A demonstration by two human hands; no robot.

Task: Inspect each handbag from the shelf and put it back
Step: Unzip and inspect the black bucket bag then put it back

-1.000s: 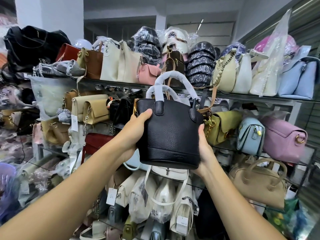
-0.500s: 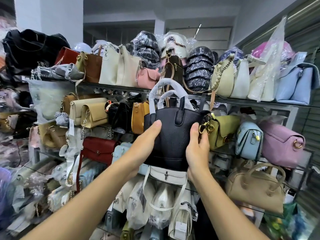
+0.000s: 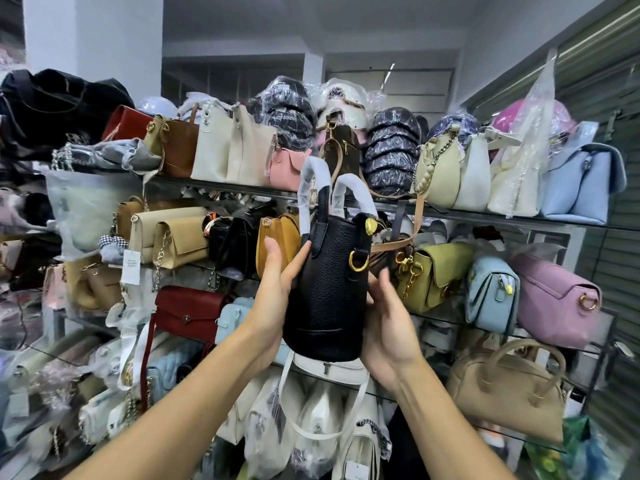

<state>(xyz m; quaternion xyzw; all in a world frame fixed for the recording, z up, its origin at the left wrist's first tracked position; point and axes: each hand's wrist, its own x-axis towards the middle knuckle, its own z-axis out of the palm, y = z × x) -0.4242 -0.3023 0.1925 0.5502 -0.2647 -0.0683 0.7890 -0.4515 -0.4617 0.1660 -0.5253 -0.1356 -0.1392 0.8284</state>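
A black pebbled-leather bucket handbag is held upright in the air, just in front of a glass-shelved rack crowded with bags. Its narrow side is turned to the camera, and its two white foam-wrapped handles are stood up. The bag is pressed between both hands, forearms raised. The left hand is laid flat on its left side, fingers straight and pointing up. The right hand is set against its lower right side, palm inward, fingers loosely spread.
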